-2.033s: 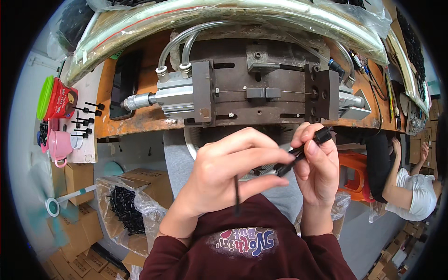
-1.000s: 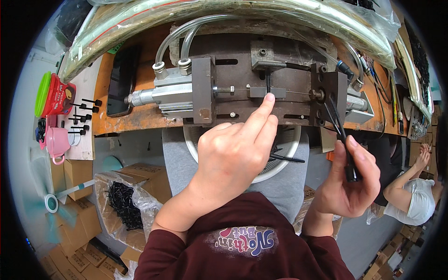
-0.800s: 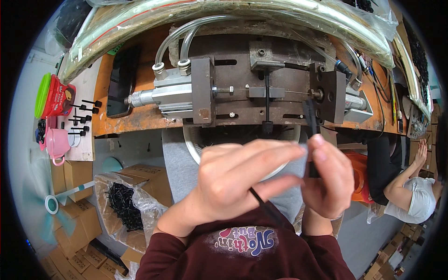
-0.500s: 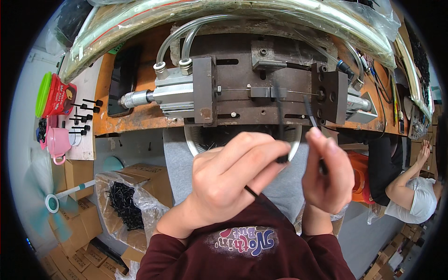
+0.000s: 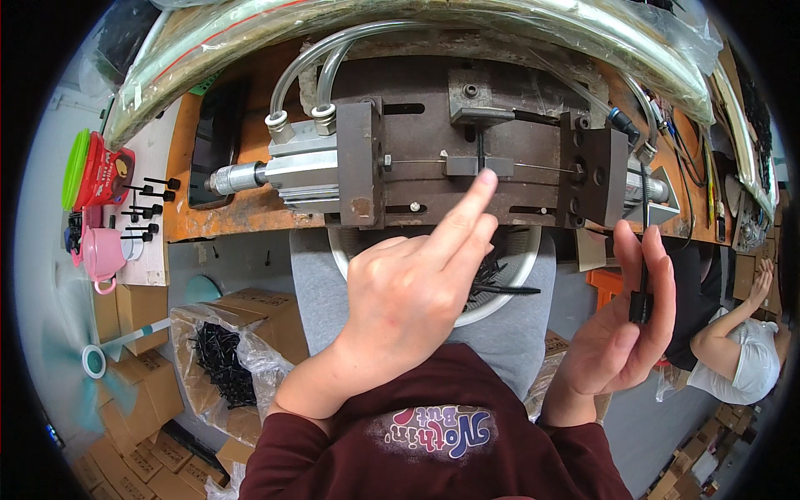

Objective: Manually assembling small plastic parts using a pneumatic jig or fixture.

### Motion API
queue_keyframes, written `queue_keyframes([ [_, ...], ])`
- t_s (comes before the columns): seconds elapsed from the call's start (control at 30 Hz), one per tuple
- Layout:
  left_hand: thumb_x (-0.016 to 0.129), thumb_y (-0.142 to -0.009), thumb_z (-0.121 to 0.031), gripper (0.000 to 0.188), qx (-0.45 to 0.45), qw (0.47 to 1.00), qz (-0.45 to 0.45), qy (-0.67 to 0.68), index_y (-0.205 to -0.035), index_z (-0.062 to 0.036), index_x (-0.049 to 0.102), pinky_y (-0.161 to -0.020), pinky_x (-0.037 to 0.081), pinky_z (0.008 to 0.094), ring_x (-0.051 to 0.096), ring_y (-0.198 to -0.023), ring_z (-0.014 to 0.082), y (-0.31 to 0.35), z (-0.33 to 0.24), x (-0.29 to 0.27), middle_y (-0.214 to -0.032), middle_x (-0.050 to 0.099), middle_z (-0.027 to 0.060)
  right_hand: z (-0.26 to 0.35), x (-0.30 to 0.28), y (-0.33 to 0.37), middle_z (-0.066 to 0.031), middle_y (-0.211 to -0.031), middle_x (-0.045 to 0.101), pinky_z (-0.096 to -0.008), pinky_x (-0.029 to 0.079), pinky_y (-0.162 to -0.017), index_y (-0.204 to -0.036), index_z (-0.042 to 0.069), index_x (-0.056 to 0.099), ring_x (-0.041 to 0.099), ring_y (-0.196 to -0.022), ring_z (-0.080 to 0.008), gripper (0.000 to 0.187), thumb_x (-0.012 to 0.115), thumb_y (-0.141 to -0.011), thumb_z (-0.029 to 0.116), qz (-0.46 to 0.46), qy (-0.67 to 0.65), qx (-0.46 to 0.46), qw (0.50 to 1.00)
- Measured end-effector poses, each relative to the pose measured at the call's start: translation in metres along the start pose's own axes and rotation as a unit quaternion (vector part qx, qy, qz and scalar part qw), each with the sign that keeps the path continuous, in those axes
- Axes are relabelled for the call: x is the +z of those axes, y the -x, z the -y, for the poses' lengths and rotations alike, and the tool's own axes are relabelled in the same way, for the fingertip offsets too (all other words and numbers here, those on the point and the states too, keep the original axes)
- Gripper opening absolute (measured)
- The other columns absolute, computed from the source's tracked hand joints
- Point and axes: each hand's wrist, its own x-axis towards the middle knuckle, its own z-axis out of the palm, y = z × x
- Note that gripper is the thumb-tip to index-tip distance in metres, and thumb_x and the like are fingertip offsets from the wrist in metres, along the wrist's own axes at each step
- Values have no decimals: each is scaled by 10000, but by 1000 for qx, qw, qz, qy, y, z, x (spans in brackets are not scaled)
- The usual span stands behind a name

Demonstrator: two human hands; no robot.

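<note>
In the middle of the bench fixture, a thin black rod (image 5: pixel 481 143) lies across a small metal block (image 5: pixel 461 166), its far end at a bracket. My left hand (image 5: pixel 417 279) points with its index finger stretched out, the fingertip at the rod's near end. No object shows in that hand; its thumb is hidden. Off to the right, my right hand (image 5: pixel 621 342) holds a slim black stick with a thick end (image 5: pixel 641 307) nearly upright between thumb and fingers. A white basket (image 5: pixel 527 279) with several black pieces rests in my lap, partly behind my left hand.
Air cylinders (image 5: pixel 310 167) with clear hoses flank the dark fixture plate (image 5: pixel 425 187). A phone (image 5: pixel 218 154) lies on the wooden bench at left. Several black parts (image 5: pixel 150 208) stand by a pink cup (image 5: pixel 103 252). A bag of black pieces (image 5: pixel 225 362) sits below; another person (image 5: pixel 742 350) is at right.
My left hand has extended its index finger toward the fixture, where a black rod now lies across the block. My right hand has moved right, turning its black stick upright.
</note>
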Motion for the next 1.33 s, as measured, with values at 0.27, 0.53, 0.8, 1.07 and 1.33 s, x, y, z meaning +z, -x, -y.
queue_keyframes([
  [0.27,771,-752,-160,217,-1,999,33,-33,-947,-82,715,-505,466,256,639,-585,155,-7,0,-7,-1201,688,32,-4,-3,-2,-266,-1312,511,-450,494,-994,-1261,0,503,631,-1117,-372,494,743,-831,47,22,-21,-10,1000],
  [0.53,773,-756,-142,229,-10,999,3,45,-969,-79,721,-538,491,241,660,-623,155,-5,2,-4,-1166,700,48,9,1,-11,-91,-1047,653,-318,546,-725,-973,59,722,644,-909,-240,397,867,-606,16,47,119,-57,990],
  [0.8,694,-872,-6,194,-298,710,117,628,-1052,67,702,-682,529,206,672,-806,100,14,-11,-14,-945,733,107,16,12,1,-33,-1035,712,-301,514,-774,-957,80,741,637,-905,-204,404,875,-575,87,123,60,-89,987],
  [1.07,765,-746,8,166,-170,901,83,391,-906,-34,767,-431,291,210,405,-466,25,26,-8,-22,-770,725,46,14,15,-10,-121,-985,667,-226,478,-717,-1128,-74,647,602,-842,-108,283,665,-875,53,55,-242,255,935],
  [1.33,807,-731,-32,357,-151,926,66,339,-1081,-61,742,-448,320,217,422,-486,45,26,-18,-31,-793,710,50,1,18,-14,-89,-922,719,-175,473,-582,-1089,-16,684,596,-646,-46,184,663,-917,47,115,-396,379,828],
])
